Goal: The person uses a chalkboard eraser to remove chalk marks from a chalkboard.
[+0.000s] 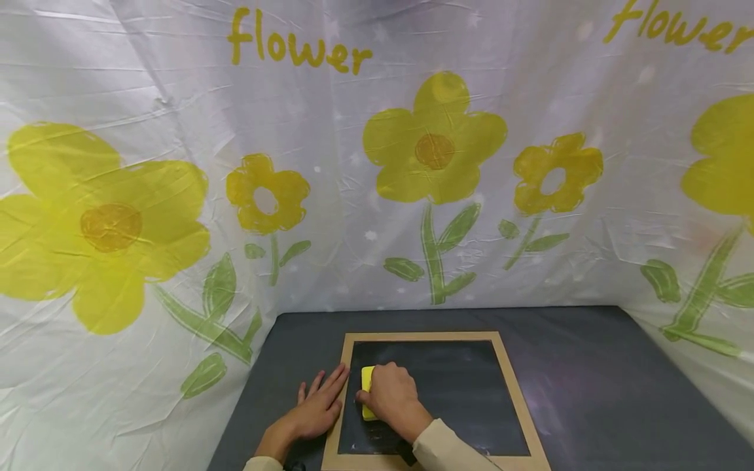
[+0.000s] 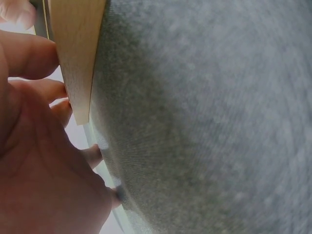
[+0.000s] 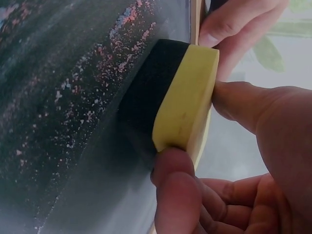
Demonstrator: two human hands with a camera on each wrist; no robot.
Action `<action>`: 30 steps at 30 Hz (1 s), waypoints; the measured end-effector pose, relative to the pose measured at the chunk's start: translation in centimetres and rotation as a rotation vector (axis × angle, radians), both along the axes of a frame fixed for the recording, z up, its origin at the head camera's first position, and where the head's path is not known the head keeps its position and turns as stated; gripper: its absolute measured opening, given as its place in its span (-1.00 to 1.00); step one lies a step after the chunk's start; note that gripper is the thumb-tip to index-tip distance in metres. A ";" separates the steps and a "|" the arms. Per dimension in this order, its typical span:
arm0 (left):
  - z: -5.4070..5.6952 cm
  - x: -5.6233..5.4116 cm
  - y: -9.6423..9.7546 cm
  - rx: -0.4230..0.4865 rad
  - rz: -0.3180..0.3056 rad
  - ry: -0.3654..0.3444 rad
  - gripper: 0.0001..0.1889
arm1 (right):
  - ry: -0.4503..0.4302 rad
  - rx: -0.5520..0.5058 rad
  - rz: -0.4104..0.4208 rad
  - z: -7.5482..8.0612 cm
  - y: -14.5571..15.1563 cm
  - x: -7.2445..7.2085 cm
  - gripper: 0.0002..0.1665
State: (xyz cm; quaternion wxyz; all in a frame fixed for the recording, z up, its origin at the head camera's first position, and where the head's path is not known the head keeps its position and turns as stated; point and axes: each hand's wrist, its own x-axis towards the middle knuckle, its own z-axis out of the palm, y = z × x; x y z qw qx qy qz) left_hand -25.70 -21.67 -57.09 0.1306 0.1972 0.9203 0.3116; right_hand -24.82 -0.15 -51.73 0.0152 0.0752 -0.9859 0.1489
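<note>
Yellow-black eraser [image 3: 183, 97] pinched in right hand [image 1: 391, 396] against chalkboard [image 1: 462, 396], left hand [image 1: 317, 411] straight-fingered at wooden frame [image 1: 422, 336]

White flower-print curtain [image 1: 347, 163] behind dark grey table [image 1: 589, 392].

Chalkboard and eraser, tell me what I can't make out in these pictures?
- Head view: most of the eraser's top, covered by the right hand.
- Head view: the near strip of the frame, cut off by the bottom edge and partly behind a sleeve.
- Right wrist view: the eraser's underside, facing the chalkboard.
</note>
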 end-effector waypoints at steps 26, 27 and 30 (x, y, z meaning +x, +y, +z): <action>-2.1 -1.0 -0.8 0.036 -0.014 0.051 -0.30 | -0.057 -0.062 -0.058 0.7 3.0 0.2 -0.32; -2.2 -1.0 -0.8 0.030 -0.013 0.054 -0.30 | -0.061 -0.062 -0.064 0.8 3.1 0.3 -0.32; -1.8 -0.7 -0.7 0.022 -0.009 0.043 -0.30 | -0.076 -0.070 -0.082 0.7 3.6 0.3 -0.30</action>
